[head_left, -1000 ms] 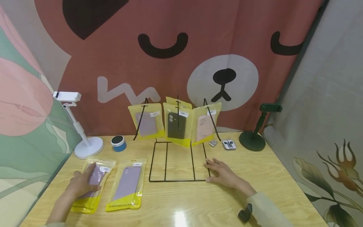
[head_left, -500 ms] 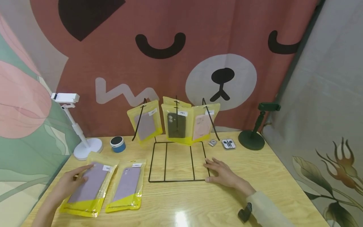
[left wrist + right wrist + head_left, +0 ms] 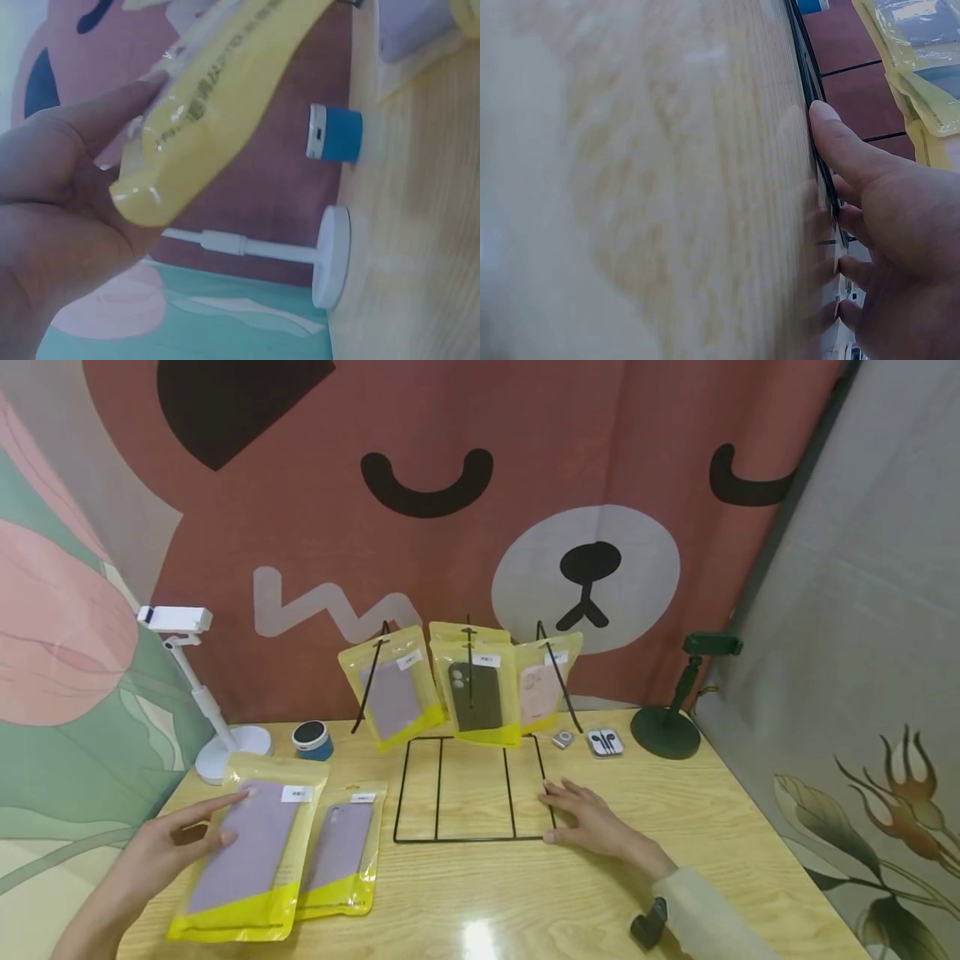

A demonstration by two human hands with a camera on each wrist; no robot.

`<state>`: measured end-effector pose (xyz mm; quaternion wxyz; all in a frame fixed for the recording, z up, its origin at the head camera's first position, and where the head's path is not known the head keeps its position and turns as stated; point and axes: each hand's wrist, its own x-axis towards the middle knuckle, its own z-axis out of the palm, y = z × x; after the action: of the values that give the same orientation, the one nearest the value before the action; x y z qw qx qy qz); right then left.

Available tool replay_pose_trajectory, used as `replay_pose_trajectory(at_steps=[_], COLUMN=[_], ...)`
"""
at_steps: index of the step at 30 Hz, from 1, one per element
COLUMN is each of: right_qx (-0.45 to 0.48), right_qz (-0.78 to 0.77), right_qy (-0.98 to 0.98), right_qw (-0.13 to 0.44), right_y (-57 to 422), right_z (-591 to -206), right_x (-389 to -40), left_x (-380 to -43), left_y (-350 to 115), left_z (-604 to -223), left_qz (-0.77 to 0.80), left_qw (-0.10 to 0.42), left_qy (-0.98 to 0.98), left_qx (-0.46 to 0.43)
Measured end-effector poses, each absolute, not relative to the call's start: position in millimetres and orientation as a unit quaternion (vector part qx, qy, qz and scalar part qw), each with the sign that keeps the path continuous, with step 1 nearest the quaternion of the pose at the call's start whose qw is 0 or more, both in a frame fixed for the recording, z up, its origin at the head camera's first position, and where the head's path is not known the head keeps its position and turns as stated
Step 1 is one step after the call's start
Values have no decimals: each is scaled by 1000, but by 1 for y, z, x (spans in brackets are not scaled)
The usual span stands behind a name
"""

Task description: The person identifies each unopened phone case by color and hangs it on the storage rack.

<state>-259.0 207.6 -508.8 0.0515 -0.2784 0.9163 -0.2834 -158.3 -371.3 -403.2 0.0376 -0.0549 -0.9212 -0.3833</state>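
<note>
My left hand (image 3: 153, 856) pinches a yellow-edged clear pouch with a purple phone case (image 3: 251, 843) by its left side, raised off the table. In the left wrist view the pouch's yellow bottom edge (image 3: 217, 112) sits between thumb and fingers. A second purple phone case in a pouch (image 3: 347, 843) lies just right of it, partly covered. My right hand (image 3: 592, 822) rests at the right front corner of a black wire display rack (image 3: 472, 840), fingers spread against its base. On the rack's hooks hang pouches with a purple case (image 3: 393, 700), a black case (image 3: 477, 702) and a pink case (image 3: 540, 692).
A white phone stand (image 3: 232, 752) and a small blue speaker (image 3: 312, 741) stand at the back left. At the back right are a boxed pair of earphones (image 3: 605, 742), a small silver gadget (image 3: 563, 739) and a dark green phone stand (image 3: 666, 732). A patterned curtain hangs behind.
My left hand has taken hold of the left pouch and raised it from the table, toward the camera and slightly right. The hanging pouches have swung a little. My right hand has stayed put.
</note>
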Motion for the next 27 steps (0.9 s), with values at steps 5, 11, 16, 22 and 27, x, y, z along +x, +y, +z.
replay_pose_trajectory(at_steps=[5,11,16,22,27], right_qx=[-276,-279,-276,-273,-278], right_qz=[-287,-290,-286,-283,-282], right_qy=[916,914,916,918,917], right_qw=[53,51,53,52,50], right_y=[208,209,208,208,209], right_z=[-510,-510,-509,-510,-510], right_x=[-259,-258,-258,-260,-260], left_x=[-149,-134,-125,-118,-115], left_y=[-354,-334,-323,-311,-303], left_z=[-392,-382,-377,-372,-367], left_qz=[-417,-430,-414,-420,-410], left_qw=[52,66,93,137,169], left_qy=[-905,-892,-890,-864,-850], left_qx=[-71,-121,-165,-240,-285])
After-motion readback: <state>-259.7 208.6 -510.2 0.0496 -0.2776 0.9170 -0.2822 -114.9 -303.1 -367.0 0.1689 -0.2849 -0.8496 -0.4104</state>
